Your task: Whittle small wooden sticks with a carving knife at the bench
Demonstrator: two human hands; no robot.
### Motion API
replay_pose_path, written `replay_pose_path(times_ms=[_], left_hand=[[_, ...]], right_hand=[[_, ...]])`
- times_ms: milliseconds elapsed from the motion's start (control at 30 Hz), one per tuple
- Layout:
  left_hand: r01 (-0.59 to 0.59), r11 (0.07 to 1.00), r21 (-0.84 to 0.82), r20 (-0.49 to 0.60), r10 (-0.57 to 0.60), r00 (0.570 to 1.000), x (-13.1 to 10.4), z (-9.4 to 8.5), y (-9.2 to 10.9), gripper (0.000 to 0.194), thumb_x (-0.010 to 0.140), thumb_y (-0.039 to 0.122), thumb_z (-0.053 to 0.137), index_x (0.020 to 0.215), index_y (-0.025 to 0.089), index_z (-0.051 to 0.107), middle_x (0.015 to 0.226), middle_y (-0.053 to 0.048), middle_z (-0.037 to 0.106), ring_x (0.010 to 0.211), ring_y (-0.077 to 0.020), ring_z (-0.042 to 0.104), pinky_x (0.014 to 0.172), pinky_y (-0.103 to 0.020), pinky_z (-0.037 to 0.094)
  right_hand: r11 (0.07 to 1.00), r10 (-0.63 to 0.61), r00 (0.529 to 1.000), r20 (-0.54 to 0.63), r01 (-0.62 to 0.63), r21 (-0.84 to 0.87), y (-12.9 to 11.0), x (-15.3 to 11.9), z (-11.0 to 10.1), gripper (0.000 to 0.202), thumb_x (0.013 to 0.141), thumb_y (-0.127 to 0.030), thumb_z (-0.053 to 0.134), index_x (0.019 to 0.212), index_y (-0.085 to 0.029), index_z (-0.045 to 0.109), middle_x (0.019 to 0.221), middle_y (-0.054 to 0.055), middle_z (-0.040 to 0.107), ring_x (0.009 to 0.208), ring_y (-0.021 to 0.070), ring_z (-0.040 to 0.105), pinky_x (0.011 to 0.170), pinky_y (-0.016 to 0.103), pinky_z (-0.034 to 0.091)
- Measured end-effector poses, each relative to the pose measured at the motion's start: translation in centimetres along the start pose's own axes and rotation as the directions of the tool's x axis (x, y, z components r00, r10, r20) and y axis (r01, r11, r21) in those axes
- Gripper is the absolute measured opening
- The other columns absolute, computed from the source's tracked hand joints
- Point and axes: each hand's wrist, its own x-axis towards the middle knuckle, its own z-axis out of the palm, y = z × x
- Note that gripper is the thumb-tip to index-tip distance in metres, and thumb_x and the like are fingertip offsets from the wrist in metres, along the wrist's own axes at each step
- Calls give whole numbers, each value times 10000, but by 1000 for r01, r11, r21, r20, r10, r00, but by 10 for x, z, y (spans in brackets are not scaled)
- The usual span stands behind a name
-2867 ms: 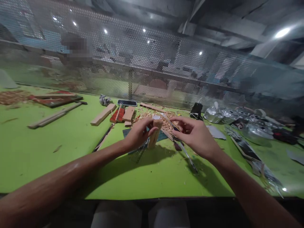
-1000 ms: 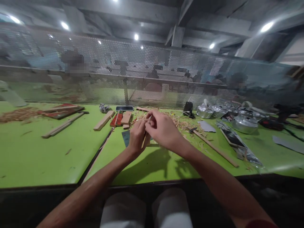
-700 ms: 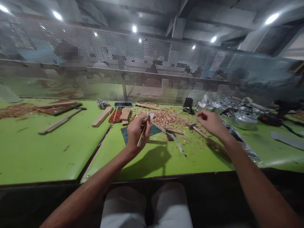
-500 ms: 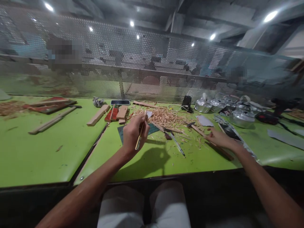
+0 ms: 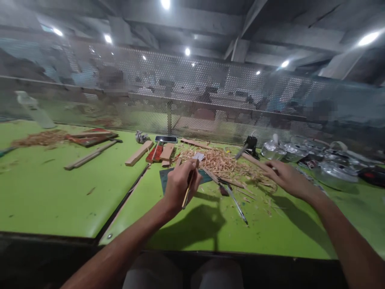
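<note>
My left hand (image 5: 180,184) is closed around a slim gold-and-dark rod-like tool (image 5: 187,196), its gold end pointing down toward me. What the far end of the tool touches is hidden by my fingers. Under that hand lies a dark green board (image 5: 164,179) on the green table. With my right hand (image 5: 290,180) I grip the wooden handle of a hammer (image 5: 254,160), its dark head raised above the tabletop at the edge of a heap of wood shavings (image 5: 219,159). A clear pen (image 5: 239,208) and thin wooden sticks lie between my hands.
Wood blocks (image 5: 138,153), a red piece (image 5: 154,152) and a phone (image 5: 166,139) lie at the back. Metal kettles (image 5: 335,170) stand at the right. Another hammer (image 5: 92,155) lies left, near a bottle (image 5: 36,110). A perforated screen (image 5: 192,100) closes off the far side.
My right hand has taken up the hammer, lifting its handle off the table. My left hand still holds the slim tool. The view has shifted, so the table sits lower and further right.
</note>
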Motion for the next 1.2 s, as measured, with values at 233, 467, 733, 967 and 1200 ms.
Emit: replay_pose_path(times_ms=[233,467,733,967,1200], left_hand=[[15,1000,16,-17,-15,1000,2,1,1,171,837,90,578,746,194,477,629,52,478,543,-82,392,552,-200,355],[-6,1000,15,-7,6,1000,4,2,3,226,811,64,565,692,202,431,594,65,428,523,-76,359,541,-204,326],[-12,998,62,7,11,1000,4,1,3,195,819,97,577,704,199,458,600,53,472,523,-81,388,537,-201,339],[-10,997,72,0,10,1000,5,1,4,191,804,90,574,700,199,456,598,57,470,515,-75,394,525,-192,333],[-13,999,52,11,13,1000,8,-1,5,203,803,81,570,696,203,447,591,63,435,513,-79,374,523,-200,332]], right_hand=[[919,-367,917,-155,383,92,-101,34,-3,363,970,-270,488,1286,-166,634,1181,137,736,1021,277,701,860,413,519],[923,-373,919,-132,382,53,-105,26,-9,385,953,-268,495,1296,-260,668,1147,92,756,1009,288,710,870,437,540],[912,-380,904,-197,401,82,-110,27,-2,422,957,-197,495,1352,-243,637,1232,86,731,1096,275,698,904,403,549],[923,-348,909,-228,375,84,-111,29,-4,382,957,-218,514,1304,-274,664,1212,75,740,1085,283,701,905,399,526],[936,-324,933,-158,340,91,-112,30,-7,341,944,-244,504,1225,-285,693,1080,72,769,947,273,706,804,392,515]])
